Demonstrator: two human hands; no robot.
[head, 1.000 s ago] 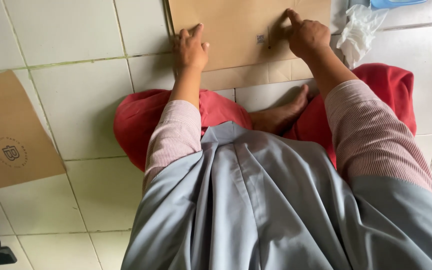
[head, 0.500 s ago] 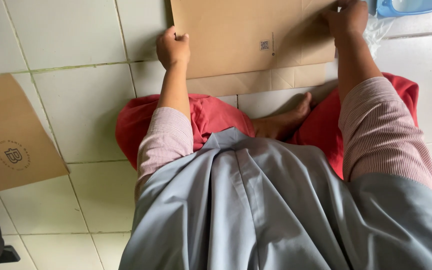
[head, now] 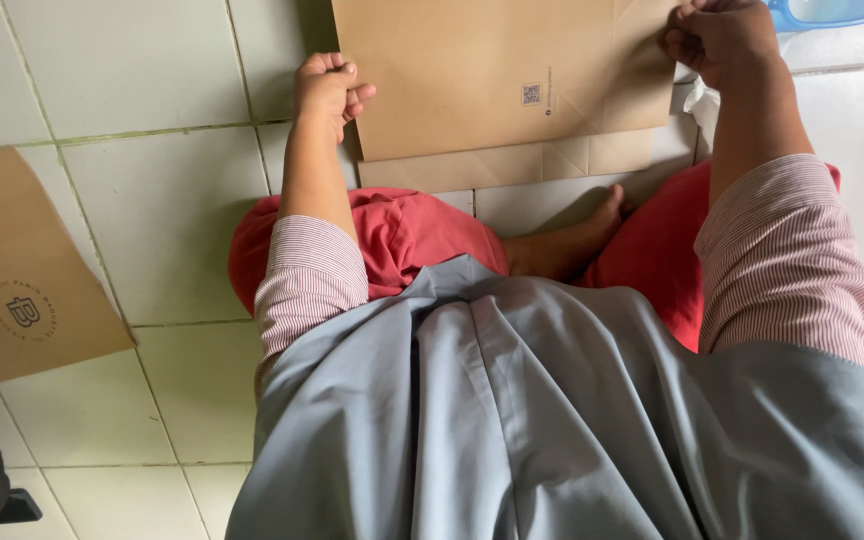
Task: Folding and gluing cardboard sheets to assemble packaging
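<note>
1. The person sits on a white tiled floor (head: 152,210), legs folded, one bare foot (head: 577,240) showing between red trousers (head: 402,235).
2. A flat brown paper bag (head: 492,80) lies on the floor in front of the knees, its top running out of view at the upper edge.
3. A folded strip of the same brown paper (head: 512,165) shows along the bag's near edge, with creases at its right end.
4. The left hand (head: 327,90) is curled into a fist, its grip closed on the bag's left edge near the lower corner.
5. The right hand (head: 717,40) is also closed, its fingers bunched on the bag's right edge near the top of the view.
6. A small square printed code mark (head: 532,94) sits on the bag's face, right of centre.
7. A second brown paper bag (head: 22,270) with a round stamp lies well apart on the floor at the left.
8. A light blue plastic container (head: 827,12) shows at the top right corner, just beyond the right hand.
9. Crumpled white material (head: 704,100) lies under the right wrist beside the bag.
10. Striped pink sleeves (head: 792,260) and a grey garment (head: 552,420) fill the lower view.
</note>
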